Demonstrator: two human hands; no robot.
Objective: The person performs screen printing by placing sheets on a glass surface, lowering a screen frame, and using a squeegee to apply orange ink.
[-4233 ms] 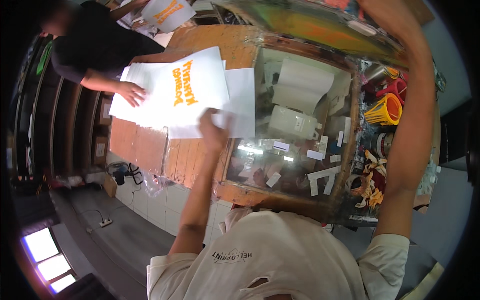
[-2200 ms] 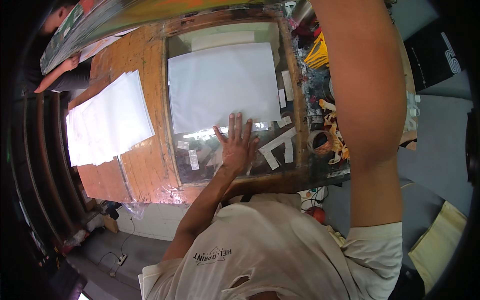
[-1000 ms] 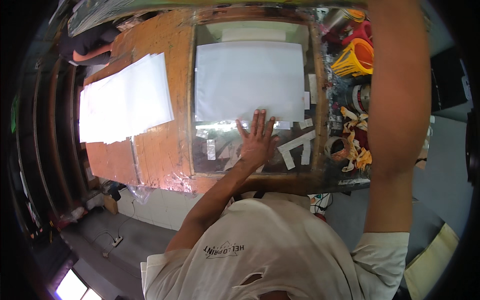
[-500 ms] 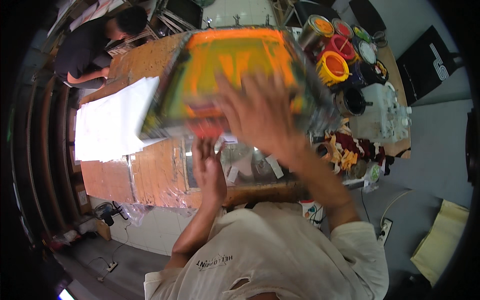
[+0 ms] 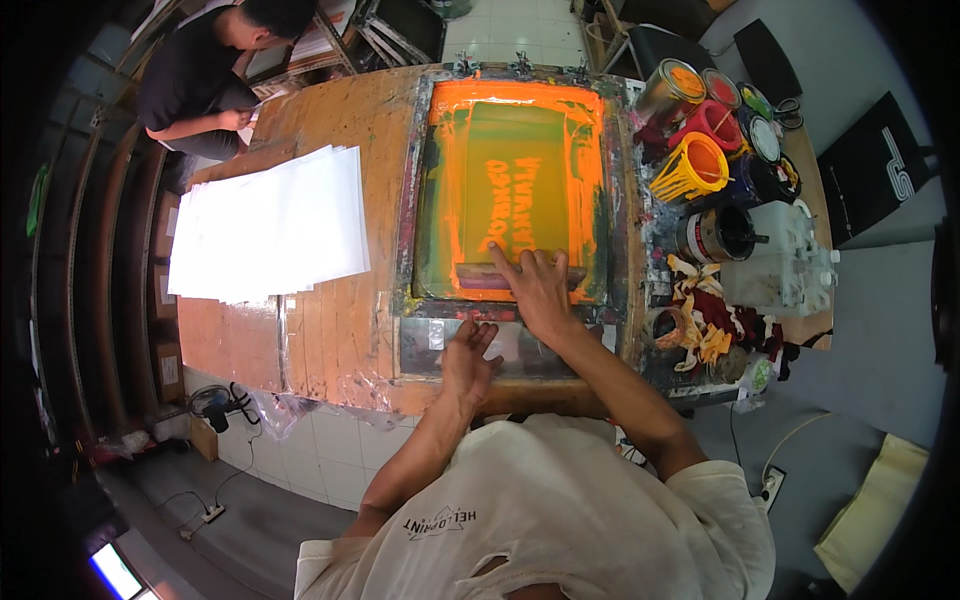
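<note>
A printing screen (image 5: pixel 408 200) lies flat on the table in front of me, its yellow-green mesh (image 5: pixel 500 145) smeared with bright orange ink and showing orange lettering. Across the near end of the mesh rests a squeegee (image 5: pixel 478 276), a narrow brownish-purple bar. My right hand (image 5: pixel 545 295) grips its right half from above, index finger stretched forward over the bar. At the near rim of the screen is my left hand (image 5: pixel 470 358), fingers apart and loosely bent, with nothing seen in it. Whether its fingertips touch the rim, I cannot tell.
A stack of white sheets (image 5: pixel 270 225) lies to the left. Ink tubs, including a yellow bucket (image 5: pixel 692 168), a dark can (image 5: pixel 715 232), stained rags (image 5: pixel 715 320) and clear plastic containers (image 5: pixel 780 262) crowd the right. Clamps (image 5: pixel 520 64) line the screen's far edge. Another person (image 5: pixel 190 80) bends at far left.
The screen, blurred and tilted before, now lies flat and still. My right hand has gone from spread and smeared to gripping the squeegee. My view has also shifted.
</note>
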